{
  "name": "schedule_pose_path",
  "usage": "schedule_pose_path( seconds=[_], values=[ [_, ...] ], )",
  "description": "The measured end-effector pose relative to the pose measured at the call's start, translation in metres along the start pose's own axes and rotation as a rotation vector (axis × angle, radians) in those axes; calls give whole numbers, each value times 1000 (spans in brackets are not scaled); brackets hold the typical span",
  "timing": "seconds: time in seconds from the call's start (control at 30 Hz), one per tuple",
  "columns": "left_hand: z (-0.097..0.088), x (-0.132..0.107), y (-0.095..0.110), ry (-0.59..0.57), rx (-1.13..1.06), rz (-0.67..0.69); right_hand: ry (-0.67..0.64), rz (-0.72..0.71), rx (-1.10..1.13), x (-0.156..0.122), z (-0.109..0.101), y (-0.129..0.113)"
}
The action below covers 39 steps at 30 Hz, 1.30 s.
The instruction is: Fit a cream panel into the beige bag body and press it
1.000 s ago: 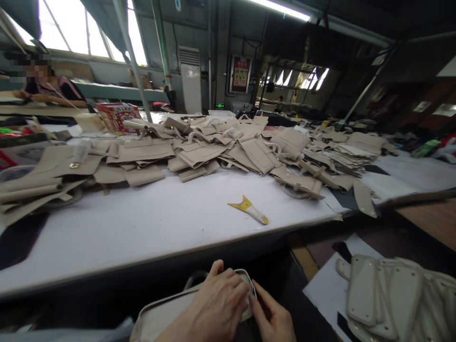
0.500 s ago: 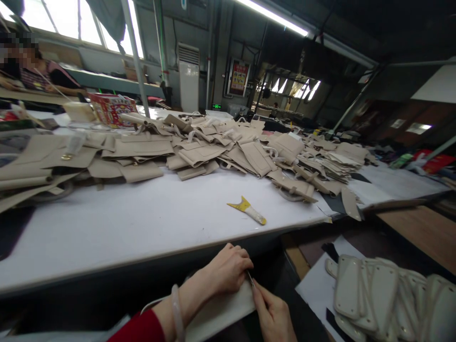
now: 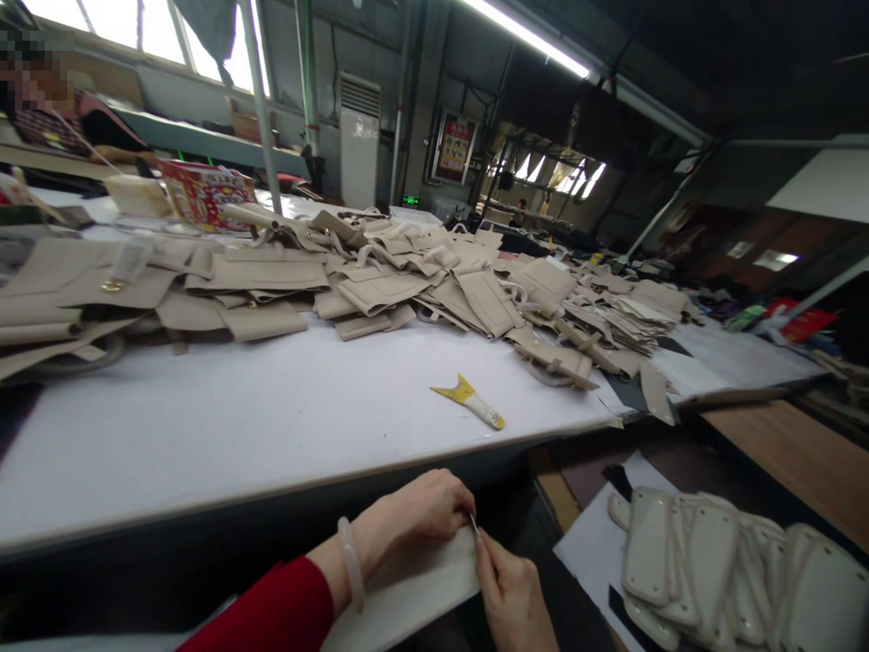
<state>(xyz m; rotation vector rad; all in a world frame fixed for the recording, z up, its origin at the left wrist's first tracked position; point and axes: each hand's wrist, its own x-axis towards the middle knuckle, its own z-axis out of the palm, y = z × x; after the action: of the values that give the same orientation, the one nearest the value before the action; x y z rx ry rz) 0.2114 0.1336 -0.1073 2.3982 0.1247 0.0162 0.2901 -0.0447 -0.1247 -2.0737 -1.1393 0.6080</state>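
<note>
Below the table's front edge, my left hand [image 3: 434, 507] is closed, its fingers curled over the upper end of a pale cream leather-like panel [image 3: 414, 589]. A red sleeve and a pale bangle show on that arm. My right hand [image 3: 512, 589] is closed at the panel's right corner, thumb and finger pinched together. Between the two hands a thin, shiny metal tip [image 3: 474, 523] shows. Its kind is hidden by the fingers, and I cannot tell which hand grips it. The panel's lower part runs out of view under my left arm.
Beige bag pieces [image 3: 380, 285] lie heaped along the white table [image 3: 224, 426]. A yellow, fork-ended tool [image 3: 468, 400] rests near its front edge. Several cream panels with studs [image 3: 710, 557] are stacked at lower right. A red patterned box [image 3: 207, 195] and a seated person [image 3: 74, 122] are at far left.
The view has shifted slightly. Both hands stay together at the panel's corner, and a little more of the metal tip shows between them. The heap and the yellow tool have not moved.
</note>
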Motion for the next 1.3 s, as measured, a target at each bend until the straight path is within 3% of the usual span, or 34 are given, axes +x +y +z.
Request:
schedule_pose_path(
  seconds=[0.1,0.23,0.33,0.63,0.87,1.03,1.17,1.3],
  values=[
    [0,-1,0,1,-2,0,-21,42,99,4,-4,5],
    [1,-2,1,8,6,-12,-200,384,578,18,-6,23],
    [2,-2,2,14,17,-28,-266,482,743,28,-2,31],
    [2,-2,0,-19,7,-47,-353,439,643,30,-1,18],
    [5,-1,-7,-39,-49,-76,-298,343,392,33,-2,14],
    [10,2,-14,-42,-90,-82,-298,308,346,30,2,12],
    [6,3,-17,-84,-123,-91,-391,405,531,31,-1,10],
    [-5,-4,-19,-121,-150,-103,-584,566,678,44,-16,1]
  ],
)
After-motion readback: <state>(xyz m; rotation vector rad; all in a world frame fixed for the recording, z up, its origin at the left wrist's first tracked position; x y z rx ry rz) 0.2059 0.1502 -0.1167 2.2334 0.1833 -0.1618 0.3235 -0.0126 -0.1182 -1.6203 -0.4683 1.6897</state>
